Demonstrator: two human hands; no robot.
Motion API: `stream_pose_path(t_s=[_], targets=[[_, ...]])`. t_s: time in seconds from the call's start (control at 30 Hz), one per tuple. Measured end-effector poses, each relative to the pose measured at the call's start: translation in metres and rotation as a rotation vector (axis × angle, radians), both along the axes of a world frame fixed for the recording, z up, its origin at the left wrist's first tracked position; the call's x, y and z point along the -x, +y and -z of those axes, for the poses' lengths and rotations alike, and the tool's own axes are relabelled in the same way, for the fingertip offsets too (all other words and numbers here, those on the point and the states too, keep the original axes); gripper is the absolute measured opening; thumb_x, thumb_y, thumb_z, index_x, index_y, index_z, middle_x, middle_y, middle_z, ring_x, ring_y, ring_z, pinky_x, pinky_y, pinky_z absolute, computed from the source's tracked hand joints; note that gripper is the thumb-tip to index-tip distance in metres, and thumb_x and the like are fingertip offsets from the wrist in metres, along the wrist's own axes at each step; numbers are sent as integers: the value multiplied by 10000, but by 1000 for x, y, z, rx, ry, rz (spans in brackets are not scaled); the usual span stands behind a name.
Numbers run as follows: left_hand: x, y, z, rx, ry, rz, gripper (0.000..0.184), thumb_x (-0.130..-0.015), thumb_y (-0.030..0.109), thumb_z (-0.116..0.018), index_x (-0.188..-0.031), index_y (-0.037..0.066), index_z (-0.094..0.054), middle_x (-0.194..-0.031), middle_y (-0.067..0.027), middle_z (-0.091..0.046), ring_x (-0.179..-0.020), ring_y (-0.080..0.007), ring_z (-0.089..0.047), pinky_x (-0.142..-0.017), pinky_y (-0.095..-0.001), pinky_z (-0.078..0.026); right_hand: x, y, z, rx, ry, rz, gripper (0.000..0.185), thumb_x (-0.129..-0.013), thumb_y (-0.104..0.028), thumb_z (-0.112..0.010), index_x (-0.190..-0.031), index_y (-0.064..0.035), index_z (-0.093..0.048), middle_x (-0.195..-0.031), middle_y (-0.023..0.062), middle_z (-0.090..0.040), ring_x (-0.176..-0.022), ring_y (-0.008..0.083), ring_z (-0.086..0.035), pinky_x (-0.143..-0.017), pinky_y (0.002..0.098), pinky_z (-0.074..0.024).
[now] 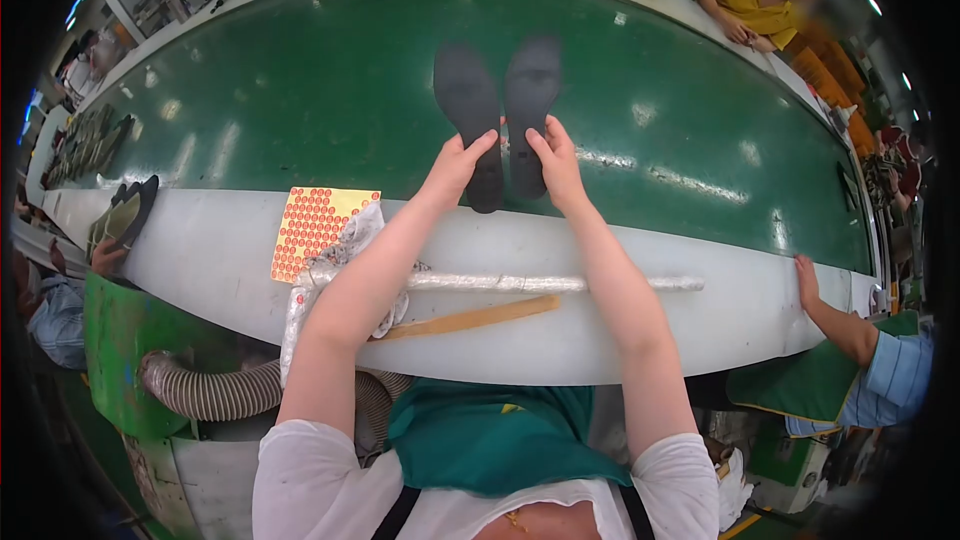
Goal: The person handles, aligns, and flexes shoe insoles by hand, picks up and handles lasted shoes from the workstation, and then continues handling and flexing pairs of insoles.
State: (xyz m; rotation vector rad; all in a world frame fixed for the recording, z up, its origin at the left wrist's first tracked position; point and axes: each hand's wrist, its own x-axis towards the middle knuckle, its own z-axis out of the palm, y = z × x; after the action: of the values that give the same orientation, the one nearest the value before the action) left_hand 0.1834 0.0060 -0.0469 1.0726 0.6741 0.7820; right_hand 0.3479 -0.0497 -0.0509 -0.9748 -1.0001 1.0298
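Two dark grey insoles are held up side by side over the green conveyor belt [330, 70]. My left hand [467, 162] is closed on the left insole [466, 90], thumb on its face near the narrow part. The right insole [533, 75] is gripped the same way by my right hand [555, 155]. The wide ends point away from me, and the heel ends hang between my hands. Nearer to me, a sheet of round red stickers [318, 225] lies on the white table edge [480, 240].
A wrapped silver pipe [500, 282], a crumpled cloth [358, 232] and a tan strip [470, 319] lie between my forearms. Co-workers' hands are at the far left [108, 256] and right [807, 282]. A person in yellow [750, 0] leans at the far edge.
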Motion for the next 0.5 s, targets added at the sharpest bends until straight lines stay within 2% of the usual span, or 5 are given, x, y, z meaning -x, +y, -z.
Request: stream_pose_path(t_s=[0.03,0.13,0.27,0.4,0.5], targets=[[0,0,2,8,11,-11,370,-894,304,-598,-1197,92,-579,-972,-8,-614,-855,-101,-566,-770,-270,-462,2,-2,-4,-2,4,-9,315,-930,-134,-528,-1214,-11,-475,-1102,48,-594,-975,103,-558,-850,249,-429],[0,0,3,43,44,-26,336,-882,316,-614,-1116,75,-597,-945,-13,-621,-826,-103,-579,-747,-269,-469,3,-1,-3,-48,-7,-17,264,-938,-102,-502,-1181,1,-479,-1000,66,-628,-835,120,-618,-739,257,-494],[-1,-1,4,56,46,-50,314,-865,326,-635,-1018,54,-599,-919,-23,-634,-809,-109,-600,-730,-269,-479,2,5,8,-56,-48,21,288,-934,-107,-515,-1197,5,-475,-960,61,-638,-843,100,-601,-746,238,-468],[0,-3,0,50,58,-12,400,-842,300,-661,-1088,-4,-579,-991,-66,-643,-872,-133,-615,-767,-280,-487,0,4,12,-45,-100,12,296,-930,-111,-522,-1198,7,-480,-979,60,-633,-848,93,-593,-750,235,-457],[-1,-3,2,25,86,-17,418,-834,289,-671,-1108,-9,-570,-1001,-70,-640,-883,-139,-613,-780,-282,-484,0,3,11,-42,-102,9,292,-930,-110,-522,-1194,8,-484,-999,60,-629,-859,95,-593,-757,237,-458]])
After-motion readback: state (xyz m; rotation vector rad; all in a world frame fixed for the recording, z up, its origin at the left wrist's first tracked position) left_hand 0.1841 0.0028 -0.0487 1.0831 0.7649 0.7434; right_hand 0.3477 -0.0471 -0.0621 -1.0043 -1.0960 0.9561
